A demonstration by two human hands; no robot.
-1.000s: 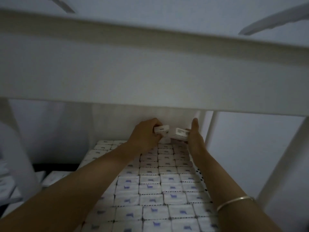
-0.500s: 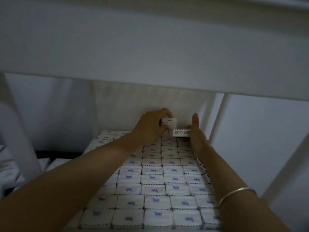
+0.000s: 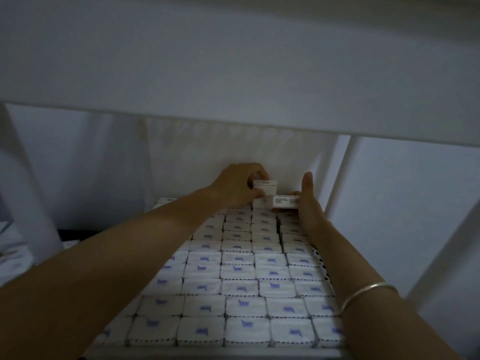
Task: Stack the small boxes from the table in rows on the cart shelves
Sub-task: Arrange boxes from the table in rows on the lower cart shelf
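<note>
**Far-end placement in progress; base layer appears full**

Your left hand (image 3: 233, 188) is closed round a small upper box (image 3: 265, 187), fingers curled over its top and far side, and holds it raised at the far end of the shelf. Your right hand (image 3: 310, 211) grasps a lower box (image 3: 284, 201) by its right end. The palm is against the box, a fingertip shows behind it, and the thumb (image 3: 307, 183) stands straight up, clear of the box. The lower box lies lengthwise, just under and to the right of the upper one. Whether it already rests on the layer beneath cannot be told.

Below both hands, the laid boxes (image 3: 241, 284) cover the cart shelf (image 3: 233, 353) in tight, even rows from the near rim to the far end, with no gap visible. The left side is partly hidden by your forearm.

Judgement: the base layer on this shelf looks complete, and the two boxes in hand look like the start of a second layer at the far right. That layer is almost wholly outstanding. The upper shelf (image 3: 233, 74) shows only its underside, so its load is unknown. The table supply is out of view.
</note>
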